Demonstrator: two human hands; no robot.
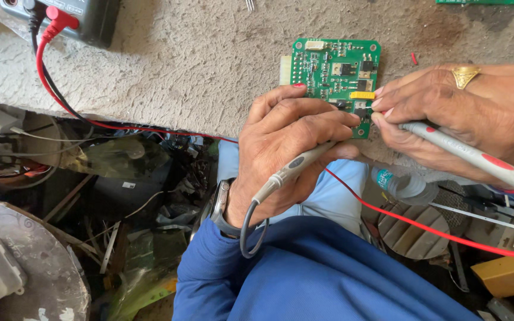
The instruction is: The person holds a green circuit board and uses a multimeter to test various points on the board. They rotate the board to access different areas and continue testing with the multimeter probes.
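Head view showed the left hand [290, 139] gripping a grey probe [295, 169] and the right hand [465, 116] gripping another probe [471, 156], both tips on the green circuit board [334, 74] lying on the bench [197, 65]. A slipping tip could have bridged neighbouring parts.

a clear plastic bottle [404, 185] with a blue-green label [385, 178] lies below the table edge, right of centre.

Both hands [292, 148] [459, 119] press grey probes [295, 169] [471, 156] onto green circuit board [334, 74].
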